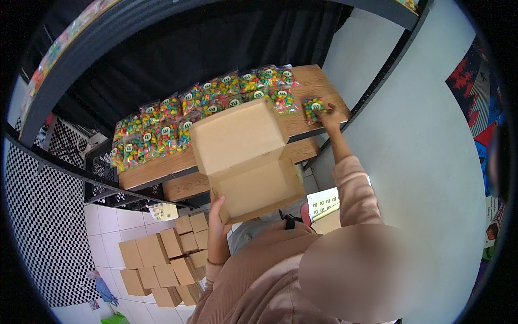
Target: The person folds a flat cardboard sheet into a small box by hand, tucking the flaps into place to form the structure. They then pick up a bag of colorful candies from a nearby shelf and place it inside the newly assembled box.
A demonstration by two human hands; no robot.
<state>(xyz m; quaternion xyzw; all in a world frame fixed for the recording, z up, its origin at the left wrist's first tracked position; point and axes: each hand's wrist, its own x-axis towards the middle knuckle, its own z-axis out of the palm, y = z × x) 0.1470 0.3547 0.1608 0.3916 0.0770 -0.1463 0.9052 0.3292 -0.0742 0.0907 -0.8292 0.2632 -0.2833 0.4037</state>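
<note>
My left hand (217,216) grips the near left edge of an open brown cardboard box (253,186), its lid folded back toward the shelf. Nothing lies inside the box. At the right end of the wooden shelf, my right hand (333,117) has its fingers on a clear bag of colourful candy (314,109) with a round white label. That bag still rests on the wood, apart from the others. Two rows of similar candy bags (166,136) cover the shelf to the left, some hidden behind the box lid.
Several closed cardboard boxes (164,254) stand on the tiled floor at lower left. A lower wooden shelf (186,186) sits beneath the upper one (310,81). Black metal posts (386,73) frame the rack. A sheet of labels (324,202) lies beside me, near the pale wall (426,178).
</note>
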